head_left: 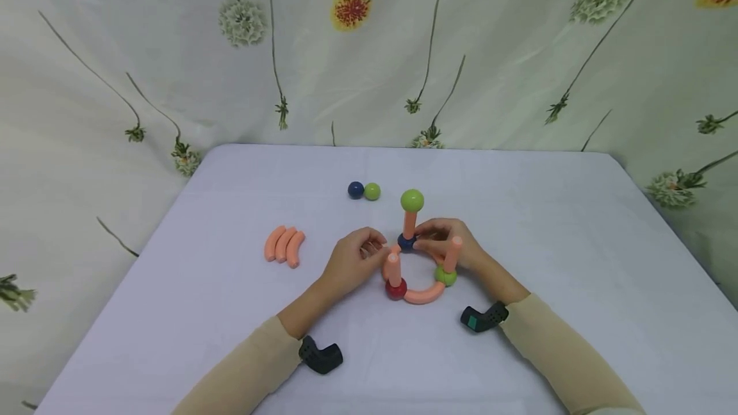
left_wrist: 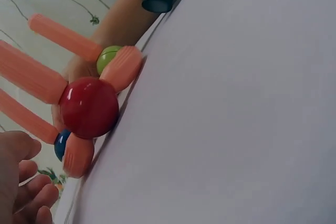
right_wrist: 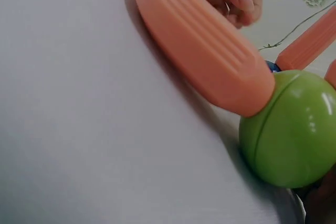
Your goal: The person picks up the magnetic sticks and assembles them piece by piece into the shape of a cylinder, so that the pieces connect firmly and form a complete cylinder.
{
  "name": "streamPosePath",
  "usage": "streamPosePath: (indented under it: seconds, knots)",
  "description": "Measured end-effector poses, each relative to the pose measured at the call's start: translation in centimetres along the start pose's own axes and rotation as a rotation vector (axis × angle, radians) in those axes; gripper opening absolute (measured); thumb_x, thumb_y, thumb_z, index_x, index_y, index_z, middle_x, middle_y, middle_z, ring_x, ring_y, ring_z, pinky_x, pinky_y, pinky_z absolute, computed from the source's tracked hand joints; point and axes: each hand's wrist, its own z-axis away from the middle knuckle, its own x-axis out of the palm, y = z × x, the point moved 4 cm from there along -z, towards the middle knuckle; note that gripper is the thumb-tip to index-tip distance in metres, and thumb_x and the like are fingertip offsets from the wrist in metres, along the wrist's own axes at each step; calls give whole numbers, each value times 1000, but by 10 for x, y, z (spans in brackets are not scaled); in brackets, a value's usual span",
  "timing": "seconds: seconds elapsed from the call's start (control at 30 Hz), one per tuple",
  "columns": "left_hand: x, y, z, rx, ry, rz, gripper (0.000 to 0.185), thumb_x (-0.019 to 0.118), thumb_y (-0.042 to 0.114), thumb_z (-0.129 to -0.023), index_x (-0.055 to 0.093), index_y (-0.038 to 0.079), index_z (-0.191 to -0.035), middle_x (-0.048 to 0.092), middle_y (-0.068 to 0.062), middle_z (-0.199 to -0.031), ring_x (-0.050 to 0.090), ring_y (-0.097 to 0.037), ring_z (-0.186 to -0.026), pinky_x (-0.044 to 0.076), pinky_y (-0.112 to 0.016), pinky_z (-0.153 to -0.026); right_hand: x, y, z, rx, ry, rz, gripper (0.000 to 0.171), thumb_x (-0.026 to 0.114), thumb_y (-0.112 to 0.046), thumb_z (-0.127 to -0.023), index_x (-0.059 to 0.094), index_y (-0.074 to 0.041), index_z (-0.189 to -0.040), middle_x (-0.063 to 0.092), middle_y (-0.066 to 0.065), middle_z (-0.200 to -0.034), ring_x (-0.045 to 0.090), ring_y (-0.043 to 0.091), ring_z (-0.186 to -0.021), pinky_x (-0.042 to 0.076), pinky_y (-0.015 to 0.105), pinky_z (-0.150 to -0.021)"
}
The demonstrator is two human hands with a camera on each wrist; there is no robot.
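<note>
A ring of orange curved rods (head_left: 425, 295) and balls lies on the table. Its blue ball (head_left: 406, 242) is at the back, the red ball (head_left: 396, 289) front left and the lower green ball (right_wrist: 294, 129) on the right. Each carries a straight orange rod standing up; another green ball (head_left: 412, 200) tops the rod on the blue one. My right hand (head_left: 452, 242) pinches the blue ball between thumb and fingers from the right. Beside the ring's left side, my left hand (head_left: 356, 253) has loosely bent fingers, with nothing between them in the left wrist view.
Three loose curved orange rods (head_left: 280, 243) lie side by side to the left on the white table (head_left: 230, 197). Behind the ring sit a loose dark blue ball (head_left: 355, 190) and a loose green ball (head_left: 372, 191), side by side. A flower-patterned cloth (head_left: 507, 50) hangs beyond the table's back edge.
</note>
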Motion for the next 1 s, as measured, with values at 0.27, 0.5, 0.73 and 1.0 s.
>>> streamPosePath:
  seconds: [0.27,0.5,0.73,1.0]
  knots:
    - [15,0,-33,-8,-161,-5,46,75,27,-87,62,12,-128,64,1,-121,57,-14,-113,45,-37,-94,-2,4,1,-42,-53,-43,22,61,0,-89,68,7,-108,69,19,-106,61,16,-89,48,23,-75]
    - [21,-4,-43,14,-214,37,28,73,23,-88,70,10,-113,69,2,-110,62,-12,-106,49,-33,-91,-7,7,0,-54,-15,-105,23,50,8,-88,63,15,-105,65,26,-104,61,16,-94,48,21,-81]
    - [5,-11,-32,-6,-131,-18,22,75,23,-87,71,13,-106,69,5,-101,62,-10,-99,50,-33,-88,-7,6,-1,-23,34,-77,19,54,7,-88,67,11,-101,68,22,-100,60,22,-97,46,24,-83]
    - [-16,-12,-8,-55,-66,-103,22,77,27,-85,69,15,-101,67,7,-95,61,-10,-92,50,-34,-84,-7,7,0,9,56,-51,13,61,2,-91,68,8,-99,68,12,-92,58,11,-81,45,23,-71]
